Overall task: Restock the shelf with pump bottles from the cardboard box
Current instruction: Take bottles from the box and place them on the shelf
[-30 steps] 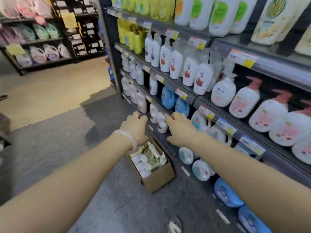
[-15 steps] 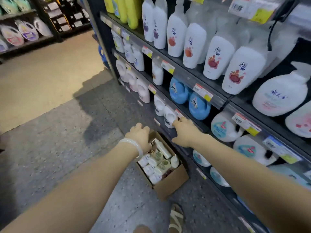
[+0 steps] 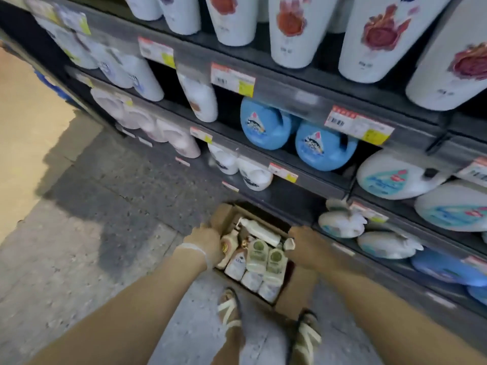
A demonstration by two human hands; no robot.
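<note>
Your hands reach the box [image 3: 295,293] under the shelf [image 3: 284,156].
Left hand [image 3: 208,242] and right hand [image 3: 308,246] flank its bottles [image 3: 261,255]; whether the fingers grip, you cannot tell.

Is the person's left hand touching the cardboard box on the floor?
Touching. In the head view, the left hand lies over the left wall of the cardboard box, fingers curled at its rim with no gap showing, beside the pump bottles inside.

Box [image 3: 295,293] top open; shelf [image 3: 284,191] overhangs far edge.
</note>
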